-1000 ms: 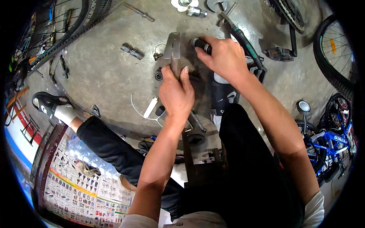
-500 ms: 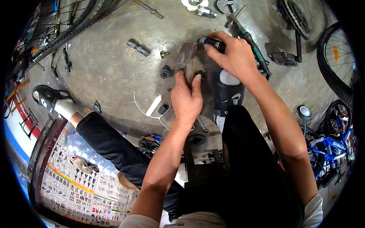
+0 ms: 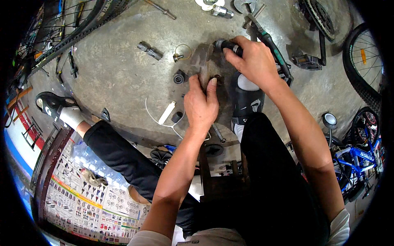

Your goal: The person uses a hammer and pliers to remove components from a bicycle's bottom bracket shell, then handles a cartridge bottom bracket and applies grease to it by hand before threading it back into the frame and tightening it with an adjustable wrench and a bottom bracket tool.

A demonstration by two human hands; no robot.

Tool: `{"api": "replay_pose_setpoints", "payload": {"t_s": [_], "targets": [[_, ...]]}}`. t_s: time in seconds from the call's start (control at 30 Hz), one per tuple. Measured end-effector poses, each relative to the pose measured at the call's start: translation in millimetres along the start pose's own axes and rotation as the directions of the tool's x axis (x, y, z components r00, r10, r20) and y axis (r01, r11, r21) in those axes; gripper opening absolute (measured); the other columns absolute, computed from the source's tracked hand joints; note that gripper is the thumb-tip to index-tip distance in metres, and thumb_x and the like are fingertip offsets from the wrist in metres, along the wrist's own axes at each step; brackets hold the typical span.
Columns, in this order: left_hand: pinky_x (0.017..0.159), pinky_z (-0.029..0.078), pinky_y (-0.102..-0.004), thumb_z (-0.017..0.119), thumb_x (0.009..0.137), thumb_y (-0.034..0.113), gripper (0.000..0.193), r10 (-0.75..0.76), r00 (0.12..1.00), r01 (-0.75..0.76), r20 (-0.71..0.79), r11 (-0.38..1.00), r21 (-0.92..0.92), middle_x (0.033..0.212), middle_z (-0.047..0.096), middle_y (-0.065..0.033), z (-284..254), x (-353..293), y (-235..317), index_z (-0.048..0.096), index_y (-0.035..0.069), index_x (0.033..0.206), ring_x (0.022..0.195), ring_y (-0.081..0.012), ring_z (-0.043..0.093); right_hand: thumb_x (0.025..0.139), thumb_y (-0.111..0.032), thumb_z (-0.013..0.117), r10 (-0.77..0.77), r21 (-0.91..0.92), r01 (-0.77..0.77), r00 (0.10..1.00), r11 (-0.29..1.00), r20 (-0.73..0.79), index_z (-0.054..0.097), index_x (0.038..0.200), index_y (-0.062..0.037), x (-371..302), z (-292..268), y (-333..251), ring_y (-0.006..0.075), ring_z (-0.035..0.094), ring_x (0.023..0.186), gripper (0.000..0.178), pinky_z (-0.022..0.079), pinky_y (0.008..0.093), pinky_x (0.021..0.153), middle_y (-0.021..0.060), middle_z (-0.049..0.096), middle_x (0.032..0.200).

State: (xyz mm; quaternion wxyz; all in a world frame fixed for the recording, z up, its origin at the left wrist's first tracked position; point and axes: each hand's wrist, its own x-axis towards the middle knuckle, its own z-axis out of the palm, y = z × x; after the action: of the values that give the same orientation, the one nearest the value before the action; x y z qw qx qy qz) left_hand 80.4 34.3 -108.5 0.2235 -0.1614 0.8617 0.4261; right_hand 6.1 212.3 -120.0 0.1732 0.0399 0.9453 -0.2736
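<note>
My left hand [image 3: 200, 104] is closed round the handle of a hammer [image 3: 200, 56], whose worn, blurred head points away from me. In my right hand [image 3: 257, 62] is a black cylindrical part [image 3: 232, 47] with a ringed end, gripped between thumb and fingers. That end is beside the hammer head; whether they touch I cannot tell. A small dark round part [image 3: 217, 77] shows just right of my left thumb, partly hidden. Left of the hammer lie a black ring-shaped part [image 3: 179, 77] and a thin wire ring with a small metal fitting [image 3: 177, 58].
On the concrete floor lie a dark metal cylinder [image 3: 150, 51], a silver cylindrical part [image 3: 222, 12], an adjustable wrench [image 3: 245, 5] and a white cable with a tag [image 3: 167, 112]. A crank with pedal [image 3: 307, 62] is at right, a bicycle tire [image 3: 78, 39] upper left. My shoe [image 3: 247, 98] is close by.
The hammer head has shifted very slightly and is now blurred by motion. The black cylinder and my right hand have barely moved.
</note>
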Motion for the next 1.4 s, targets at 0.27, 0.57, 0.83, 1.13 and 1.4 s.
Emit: {"api": "replay_pose_setpoints", "payload": {"t_s": [0.27, 0.57, 0.83, 1.13, 1.4], "targets": [[0.068, 0.05, -0.0473, 0.061, 0.101, 0.031, 0.038, 0.294, 0.927, -0.321, -0.232, 0.943, -0.087, 0.082, 0.064, -0.0264, 0, 0, 3, 0.052, -0.003, 0.115, 0.075, -0.0472, 0.064, 0.089, -0.039, 0.068, -0.004, 0.012, 0.004, 1.0, 1.0, 0.003, 0.067, 0.084, 0.0023, 2, -4, -8, 0.0442, 0.069, 0.073, 0.042, 0.056, 0.0519, 0.069, 0.0265, 0.067, 0.071], [0.066, 0.049, -0.0477, 0.063, 0.1, 0.027, 0.036, 0.37, 0.891, -0.378, -0.262, 0.926, 0.021, 0.081, 0.064, -0.0262, -7, 3, 13, 0.052, -0.003, 0.115, 0.073, -0.0476, 0.062, 0.088, -0.04, 0.069, 0.036, -0.011, -0.036, 0.998, 0.999, 0.043, 0.067, 0.082, 0.0024, 2, -6, -7, 0.0438, 0.069, 0.073, 0.043, 0.056, 0.0516, 0.068, 0.0262, 0.067, 0.071], [0.066, 0.049, -0.0482, 0.064, 0.099, 0.025, 0.033, 0.147, 0.976, -0.145, -0.16, 0.989, 0.028, 0.084, 0.066, -0.0259, -2, 6, 9, 0.054, -0.003, 0.113, 0.075, -0.047, 0.064, 0.088, -0.04, 0.07, 0.034, 0.0, -0.034, 0.999, 0.999, 0.013, 0.067, 0.079, 0.0019, 3, -3, -7, 0.0442, 0.069, 0.071, 0.043, 0.056, 0.0522, 0.068, 0.0257, 0.066, 0.068], [0.066, 0.05, -0.0483, 0.063, 0.1, 0.022, 0.031, 0.069, 0.998, -0.063, -0.015, 0.969, 0.237, 0.081, 0.064, -0.0277, 0, 9, 7, 0.052, -0.003, 0.115, 0.077, -0.0486, 0.064, 0.089, -0.041, 0.068, 0.022, -0.02, -0.021, 1.0, 1.0, 0.013, 0.067, 0.082, 0.0029, -1, 0, -5, 0.0446, 0.069, 0.072, 0.044, 0.056, 0.0513, 0.068, 0.0261, 0.067, 0.07], [0.066, 0.049, -0.0478, 0.063, 0.1, 0.023, 0.032, 0.099, 0.995, -0.092, -0.017, 0.969, 0.23, 0.086, 0.064, -0.027, 5, 6, 2, 0.053, -0.004, 0.112, 0.078, -0.049, 0.063, 0.089, -0.041, 0.068, 0.047, -0.031, -0.046, 0.999, 0.998, 0.027, 0.067, 0.08, 0.0033, 1, -4, -7, 0.0443, 0.068, 0.07, 0.045, 0.056, 0.0513, 0.066, 0.0265, 0.066, 0.069]]}}
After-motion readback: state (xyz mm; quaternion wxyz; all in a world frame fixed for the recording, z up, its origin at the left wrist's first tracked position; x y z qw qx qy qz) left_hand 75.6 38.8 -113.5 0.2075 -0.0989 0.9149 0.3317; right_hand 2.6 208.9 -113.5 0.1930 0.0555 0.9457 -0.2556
